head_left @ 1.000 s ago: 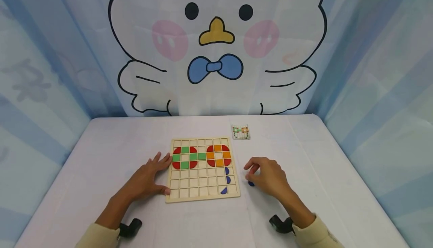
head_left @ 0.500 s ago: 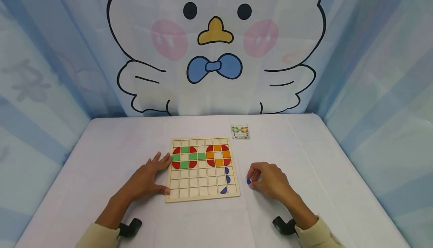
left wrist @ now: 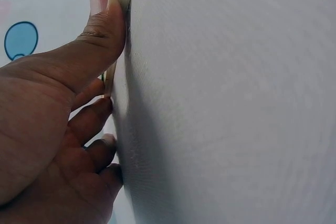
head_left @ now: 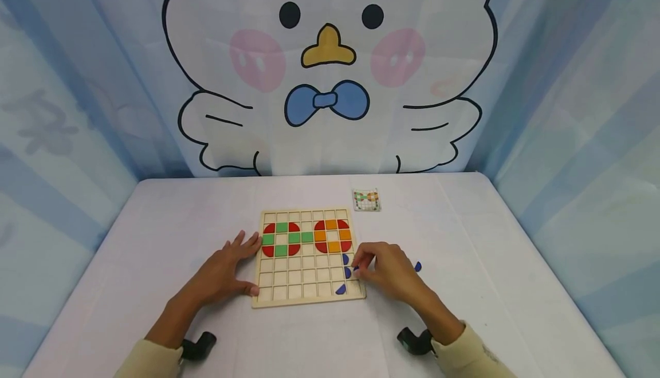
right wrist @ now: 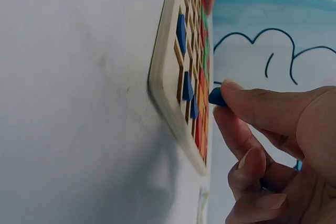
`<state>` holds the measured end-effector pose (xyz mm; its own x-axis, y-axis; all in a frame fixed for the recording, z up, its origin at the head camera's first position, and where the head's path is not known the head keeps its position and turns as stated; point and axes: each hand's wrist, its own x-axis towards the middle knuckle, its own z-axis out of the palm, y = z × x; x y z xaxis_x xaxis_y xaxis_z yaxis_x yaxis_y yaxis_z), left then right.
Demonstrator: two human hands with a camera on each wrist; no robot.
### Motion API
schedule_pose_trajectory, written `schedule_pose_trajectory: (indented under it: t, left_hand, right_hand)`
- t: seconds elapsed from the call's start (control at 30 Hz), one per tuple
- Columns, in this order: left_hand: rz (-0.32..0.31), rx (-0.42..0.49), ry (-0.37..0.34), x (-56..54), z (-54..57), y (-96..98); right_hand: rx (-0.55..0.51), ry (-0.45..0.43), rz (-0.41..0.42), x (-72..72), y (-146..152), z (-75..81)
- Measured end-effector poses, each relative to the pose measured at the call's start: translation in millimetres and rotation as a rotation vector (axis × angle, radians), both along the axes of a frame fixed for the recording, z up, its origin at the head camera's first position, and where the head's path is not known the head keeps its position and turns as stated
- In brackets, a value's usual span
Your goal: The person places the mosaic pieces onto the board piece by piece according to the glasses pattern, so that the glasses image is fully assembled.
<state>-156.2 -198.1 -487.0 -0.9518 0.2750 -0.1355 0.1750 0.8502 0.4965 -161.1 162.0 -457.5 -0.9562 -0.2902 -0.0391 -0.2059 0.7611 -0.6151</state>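
Note:
A wooden grid board (head_left: 289, 304) lies on the table with red, green and orange tiles set in its upper cells. Three blue tiles with a curved side, one of them this tile (head_left: 341, 290), sit in cells along its right side. My left hand (head_left: 227, 269) rests at the board's left edge, thumb and fingertips against the rim. Between thumb and index finger, my right hand (head_left: 389, 272) pinches another blue tile (right wrist: 217, 97). It is just above the board's right edge, near the middle blue tile in the head view. Another blue tile (head_left: 418, 266) lies on the table behind the right hand.
A small pattern card (head_left: 366, 200) lies beyond the board's upper right corner, showing a coloured grid picture. Around the white table (head_left: 170, 212) hang blue and white curtains (head_left: 62, 166), the back one printed with a cartoon bird.
My right hand has picked a blue tile up from the table and carried it left to the board's edge. Another blue tile has come into sight behind it. The left hand has stayed put.

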Motion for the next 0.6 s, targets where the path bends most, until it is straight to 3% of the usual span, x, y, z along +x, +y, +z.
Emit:
schedule_pose_trajectory:
  t: [0.37,0.6]
  left_hand:
    - [-0.002,0.009,0.004,-0.7,1.0,-0.6]
    - [-0.002,0.002,-0.010,-0.9,1.1,-0.7]
  right_hand:
    - [-0.067,0.068,0.132,-6.4,-54,10.6]
    - [-0.074,0.095,0.168,-12.6,-84,13.0]
